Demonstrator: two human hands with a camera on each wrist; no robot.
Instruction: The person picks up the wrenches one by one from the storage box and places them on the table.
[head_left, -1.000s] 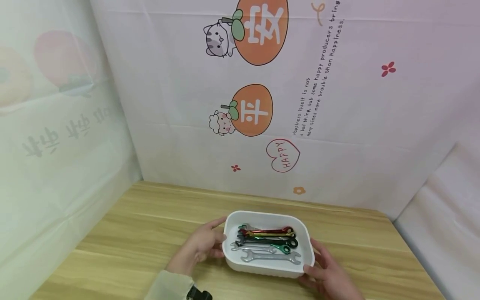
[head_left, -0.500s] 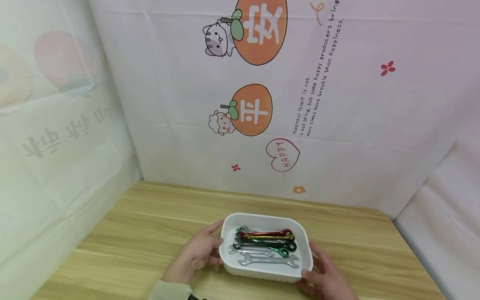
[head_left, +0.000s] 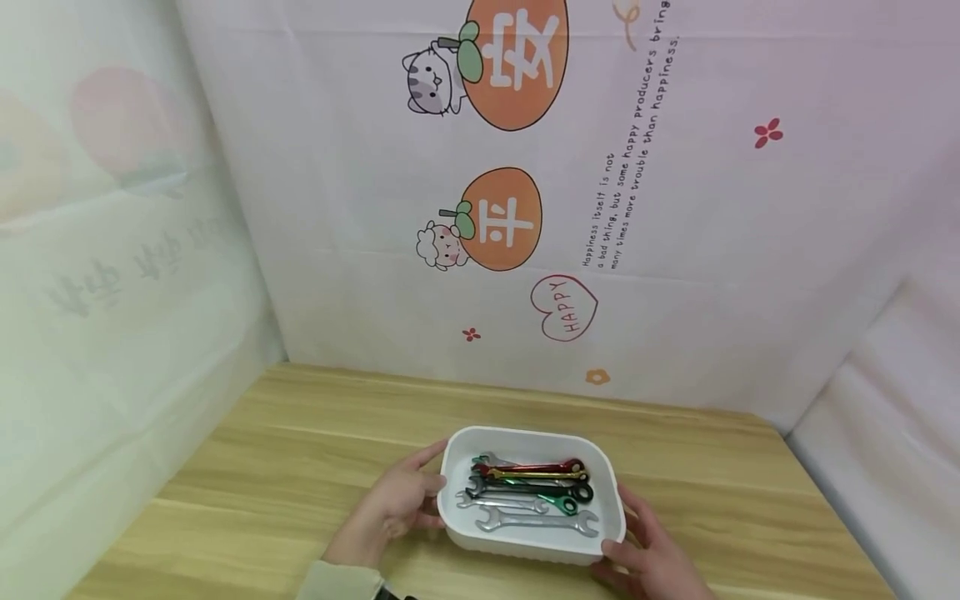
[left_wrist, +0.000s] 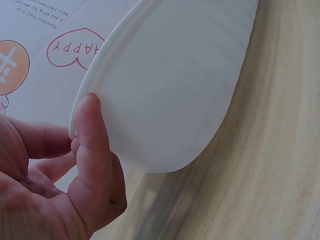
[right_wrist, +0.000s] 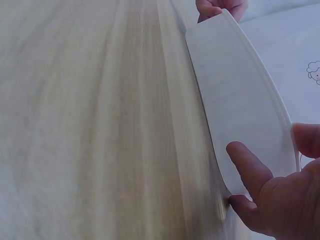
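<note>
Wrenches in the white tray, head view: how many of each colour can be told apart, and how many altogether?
Red wrench: 1
Gold wrench: 1
Black wrench: 1
Green wrench: at least 1
Silver wrenches: at least 3
Total: at least 7; the pile overlaps, so more could be hidden.

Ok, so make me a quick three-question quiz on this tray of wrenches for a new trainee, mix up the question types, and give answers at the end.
1. True or false: the left hand and right hand both hold the white tray.
2. Of the wrenches, which lies nearest the bottom of the head view?
3. Fill in: the printed heart on the backdrop reads ____.

Key:
1. True
2. The large silver wrench
3. HAPPY
</note>
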